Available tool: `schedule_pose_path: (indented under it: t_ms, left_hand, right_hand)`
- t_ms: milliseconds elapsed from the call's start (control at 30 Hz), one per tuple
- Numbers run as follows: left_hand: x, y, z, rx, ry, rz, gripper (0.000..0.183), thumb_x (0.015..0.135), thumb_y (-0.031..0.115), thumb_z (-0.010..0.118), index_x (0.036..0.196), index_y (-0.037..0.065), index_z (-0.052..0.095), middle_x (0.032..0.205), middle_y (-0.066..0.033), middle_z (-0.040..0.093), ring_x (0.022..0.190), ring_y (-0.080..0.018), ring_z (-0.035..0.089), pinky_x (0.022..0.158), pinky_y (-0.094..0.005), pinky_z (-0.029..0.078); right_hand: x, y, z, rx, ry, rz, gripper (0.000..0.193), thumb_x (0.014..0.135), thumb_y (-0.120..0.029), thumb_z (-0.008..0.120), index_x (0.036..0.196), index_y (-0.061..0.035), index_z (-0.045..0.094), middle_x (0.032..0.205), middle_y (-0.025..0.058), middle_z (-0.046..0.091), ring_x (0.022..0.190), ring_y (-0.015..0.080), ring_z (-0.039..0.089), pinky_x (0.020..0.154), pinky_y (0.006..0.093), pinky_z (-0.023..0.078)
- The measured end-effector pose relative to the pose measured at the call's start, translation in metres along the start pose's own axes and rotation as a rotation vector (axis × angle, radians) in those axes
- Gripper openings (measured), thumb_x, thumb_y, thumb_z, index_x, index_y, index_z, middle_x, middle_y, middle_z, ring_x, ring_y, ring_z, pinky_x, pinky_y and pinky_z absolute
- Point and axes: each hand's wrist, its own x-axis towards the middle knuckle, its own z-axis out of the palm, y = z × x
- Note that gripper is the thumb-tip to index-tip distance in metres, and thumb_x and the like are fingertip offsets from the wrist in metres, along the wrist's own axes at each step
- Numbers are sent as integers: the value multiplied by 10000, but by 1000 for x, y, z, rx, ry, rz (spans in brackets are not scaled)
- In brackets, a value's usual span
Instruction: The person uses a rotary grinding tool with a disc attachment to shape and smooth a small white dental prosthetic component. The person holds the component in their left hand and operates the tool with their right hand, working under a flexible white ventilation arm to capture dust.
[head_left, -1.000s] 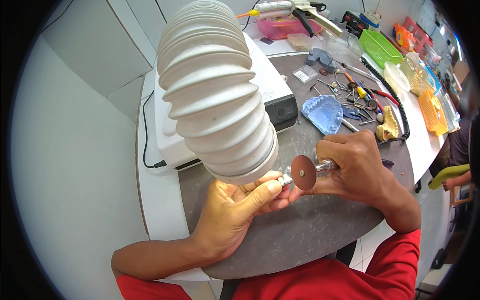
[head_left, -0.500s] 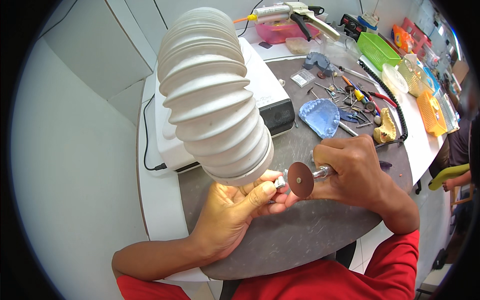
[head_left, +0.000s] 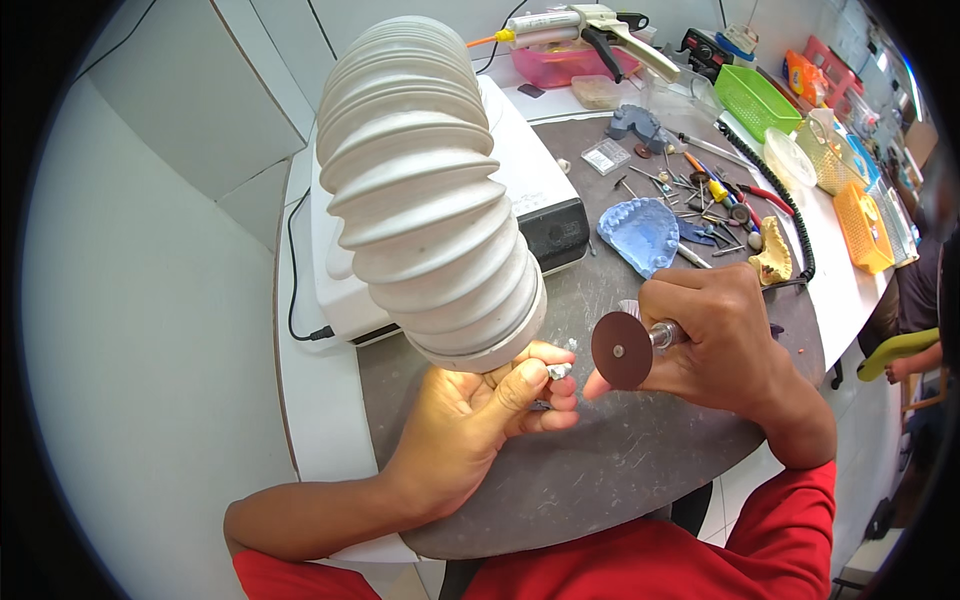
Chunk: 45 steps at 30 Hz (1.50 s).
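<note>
Between the thumb and fingers of my left hand (head_left: 480, 405) is a small whitish-grey dental piece (head_left: 558, 371), pinched just below the mouth of a ribbed white suction hose (head_left: 430, 190). My right hand (head_left: 715, 345) is wrapped round a metal rotary handpiece (head_left: 668, 335). A brown sanding disc (head_left: 622, 350) is mounted on its tip, its flat face toward me. The disc stands a short way right of the dental piece, apart from it. The hose end hides part of my left fingers.
The hose rises from a white dust extractor (head_left: 555, 235). Beyond my right hand lie a blue dental model (head_left: 640, 235), a yellowish model (head_left: 772, 255) and several loose burs (head_left: 700, 200). A dispensing gun (head_left: 600, 35) rests over a pink basket (head_left: 555, 68). Green (head_left: 757, 100) and orange baskets (head_left: 862, 228) stand right.
My right hand has drawn the handpiece and disc rightward, away from the dental piece. My left hand has turned the piece slightly and stays nearly in place.
</note>
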Motion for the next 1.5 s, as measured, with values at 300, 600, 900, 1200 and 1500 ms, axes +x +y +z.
schedule_pose_path:
  t_ms: [300, 600, 900, 1200, 1500]
  left_hand:
    - [2, -1, 1, 32, -12, 61, 217, 1003, 131, 552, 1159, -18, 581, 1079, -129, 665, 942, -163, 659, 839, -304, 577]
    - [1, -2, -1, -28, -81, 29, 182, 987, 131, 580, 1134, 24, 577, 1033, -125, 661, 928, -184, 659, 786, -305, 563]
    - [2, -4, -4, -135, -119, -38, 132, 988, 123, 575, 1092, 48, 605, 1029, -117, 664, 902, -166, 656, 763, -294, 555]
    - [1, -1, -1, -139, -114, -41, 89, 984, 101, 577, 1054, 51, 596, 1008, -107, 665, 875, -158, 657, 757, -283, 557]
    - [2, -1, 0, -121, -131, -26, 88, 978, 86, 583, 1059, 55, 597, 996, -103, 661, 856, -152, 649, 748, -281, 549]
  right_hand:
    - [0, -2, 1, -1, -40, 4, 520, 748, -467, 795, 580, -63, 516, 523, 66, 506, 438, 252, 525, 432, 373, 393]
    - [1, 1, 2, 13, -20, -31, 622, 667, -572, 819, 555, -57, 488, 490, 54, 469, 408, 231, 502, 412, 355, 381]
    - [-1, 1, 7, -17, 27, -96, 695, 588, -652, 823, 524, -69, 450, 472, 21, 407, 390, 186, 484, 395, 320, 369]
    - [-1, 1, 8, -32, 8, -104, 674, 600, -659, 805, 531, -79, 469, 490, 30, 432, 403, 208, 520, 396, 334, 377]
    - [-1, 0, 8, -32, -6, -105, 672, 612, -656, 800, 532, -77, 468, 488, 33, 435, 398, 214, 515, 393, 337, 376]
